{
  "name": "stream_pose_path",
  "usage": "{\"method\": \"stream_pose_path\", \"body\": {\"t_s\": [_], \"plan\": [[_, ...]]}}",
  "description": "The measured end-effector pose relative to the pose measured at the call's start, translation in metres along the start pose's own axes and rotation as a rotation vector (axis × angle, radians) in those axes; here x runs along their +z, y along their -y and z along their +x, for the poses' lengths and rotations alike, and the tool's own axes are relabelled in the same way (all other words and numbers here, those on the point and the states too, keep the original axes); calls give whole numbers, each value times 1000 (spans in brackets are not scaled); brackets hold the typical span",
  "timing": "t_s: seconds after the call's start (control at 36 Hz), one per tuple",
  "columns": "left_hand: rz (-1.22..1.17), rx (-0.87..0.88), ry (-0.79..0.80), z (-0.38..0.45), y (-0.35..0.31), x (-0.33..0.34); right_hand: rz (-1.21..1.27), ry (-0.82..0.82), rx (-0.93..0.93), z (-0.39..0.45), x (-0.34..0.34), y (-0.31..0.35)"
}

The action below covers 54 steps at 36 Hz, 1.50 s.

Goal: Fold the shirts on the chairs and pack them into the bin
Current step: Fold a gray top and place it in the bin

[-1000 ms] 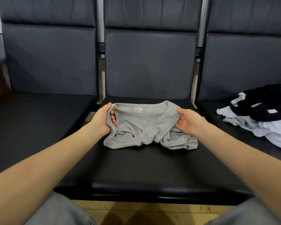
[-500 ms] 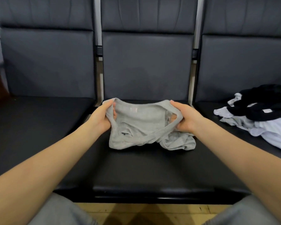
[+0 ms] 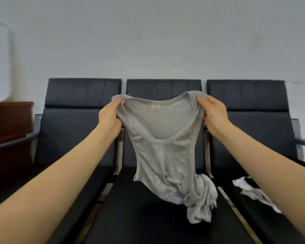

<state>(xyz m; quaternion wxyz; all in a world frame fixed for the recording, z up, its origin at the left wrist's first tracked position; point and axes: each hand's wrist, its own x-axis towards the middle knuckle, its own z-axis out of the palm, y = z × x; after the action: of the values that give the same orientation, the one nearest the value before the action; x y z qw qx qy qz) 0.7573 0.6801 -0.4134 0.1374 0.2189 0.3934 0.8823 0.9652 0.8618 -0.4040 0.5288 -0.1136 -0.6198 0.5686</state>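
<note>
Middle chair (image 3: 141,217): gray shirt (image 3: 163,148) now lifted, hanging.

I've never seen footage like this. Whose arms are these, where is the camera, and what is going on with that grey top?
There is no machine here: these are a person's two bare arms, filmed by a wide-angle camera worn on the head, so you see roughly what they see. The left hand and the right hand each pinch one shoulder strap of a grey tank top and hold it up in the air; its bottom end hangs crumpled down to the middle chair seat. Behind it stands a row of three dark padded chairs. On the right chair seat lie more clothes, light ones, only partly in view. The goal is folding shirts and packing them in a bin; no bin shows in this picture.
</note>
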Motion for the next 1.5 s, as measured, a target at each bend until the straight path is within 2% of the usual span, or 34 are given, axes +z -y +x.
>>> {"method": "stream_pose_path", "body": {"t_s": [0.17, 0.33, 0.39, 0.5, 0.64, 0.72, 0.81, 0.92, 1.06, 1.14, 1.25, 1.33, 1.42, 1.5], "plan": [[-135, 134, 198, 4, -84, 68, -39, -75, -272, 34, 15, 104], [-101, 273, 261, -4, -155, 117, 20, -178, -453, 50, 23, 181], [-87, 280, 229, -2, -176, 128, 63, -211, -490, 55, 25, 200], [-20, 159, 290, -8, -200, 143, 151, -237, -461, 69, 28, 216], [-65, -1, 303, -6, -198, 143, 235, -271, -314, 90, 27, 200], [-137, -20, 290, 22, -177, 128, 148, -277, -175, 103, 24, 172], [-71, -67, 235, 51, -140, 108, 47, -234, -55, 115, 18, 127], [130, -173, 187, 73, -77, 82, -181, -188, 86, 128, 5, 57], [485, -362, 26, 104, 38, 25, -466, -138, 352, 121, -21, -67], [547, -466, -12, 111, 99, -6, -509, -93, 540, 105, -40, -133], [479, -593, -112, 121, 181, -39, -442, -117, 709, 92, -51, -215], [445, -601, -171, 131, 231, -57, -401, -148, 778, 89, -55, -269], [514, -542, -256, 143, 268, -72, -460, -155, 797, 94, -59, -313], [627, -450, -219, 153, 292, -82, -534, -136, 779, 101, -58, -343]]}}
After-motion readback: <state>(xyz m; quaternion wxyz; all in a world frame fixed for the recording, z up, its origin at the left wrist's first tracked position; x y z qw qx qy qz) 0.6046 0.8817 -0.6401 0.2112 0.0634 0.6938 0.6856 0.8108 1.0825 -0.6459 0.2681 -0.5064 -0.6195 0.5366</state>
